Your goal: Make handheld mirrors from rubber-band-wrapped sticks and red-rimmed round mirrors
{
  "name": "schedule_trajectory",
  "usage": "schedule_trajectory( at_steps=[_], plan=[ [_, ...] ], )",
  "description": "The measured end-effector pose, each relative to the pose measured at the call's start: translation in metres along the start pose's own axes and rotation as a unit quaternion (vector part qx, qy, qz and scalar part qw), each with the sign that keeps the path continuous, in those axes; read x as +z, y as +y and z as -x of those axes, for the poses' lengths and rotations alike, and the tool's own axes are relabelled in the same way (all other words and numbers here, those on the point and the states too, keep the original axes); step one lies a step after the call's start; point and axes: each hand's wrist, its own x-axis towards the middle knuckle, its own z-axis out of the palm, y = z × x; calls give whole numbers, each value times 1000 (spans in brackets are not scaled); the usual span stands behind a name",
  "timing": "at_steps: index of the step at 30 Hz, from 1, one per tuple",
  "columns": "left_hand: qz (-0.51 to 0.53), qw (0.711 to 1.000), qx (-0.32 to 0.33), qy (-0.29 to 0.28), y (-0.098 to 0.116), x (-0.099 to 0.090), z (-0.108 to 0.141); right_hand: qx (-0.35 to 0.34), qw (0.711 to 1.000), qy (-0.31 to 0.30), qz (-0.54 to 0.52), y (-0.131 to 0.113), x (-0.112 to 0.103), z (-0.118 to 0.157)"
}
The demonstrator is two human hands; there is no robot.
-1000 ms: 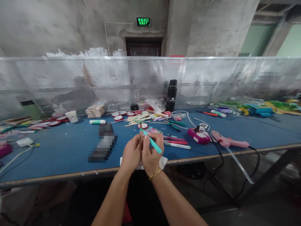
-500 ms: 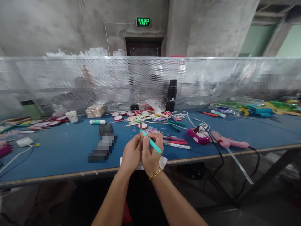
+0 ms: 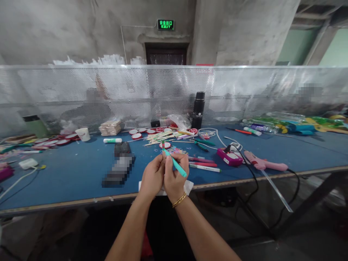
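Note:
My right hand point(image 3: 176, 177) is closed around a turquoise marker point(image 3: 177, 167), its back end pointing down to the right. My left hand point(image 3: 152, 177) presses against it, pinching a small flat stick point(image 3: 163, 145) with red and green bands that stands up above the fingertips. The marker's tip is against or very near the stick; I cannot tell which. Both hands are over the table's front edge, with a white paper point(image 3: 188, 187) partly hidden under them. Just beyond lie a round red-and-white disc point(image 3: 165, 145) and a scatter of tiny colourful pieces point(image 3: 178, 151).
Markers point(image 3: 205, 169) lie right of my hands, near a magenta box point(image 3: 230, 156) and a pink glue gun point(image 3: 262, 161) whose clear stick overhangs the edge. A dark, blurred-out object point(image 3: 119, 168) is at left. Pale sticks point(image 3: 160, 137), pliers point(image 3: 200, 145) and a black bottle point(image 3: 198, 110) are farther back.
Almost nothing differs. Both hands keep the same place and grip, with the marker still at the stick.

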Motion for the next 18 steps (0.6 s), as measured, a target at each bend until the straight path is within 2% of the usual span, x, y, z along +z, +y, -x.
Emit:
schedule_trajectory(
  at_steps=[18],
  plan=[
    [-11,1000,2,-12,-4,0,-1,-17,1000,-10,1,-1,0,-2]
  ],
)
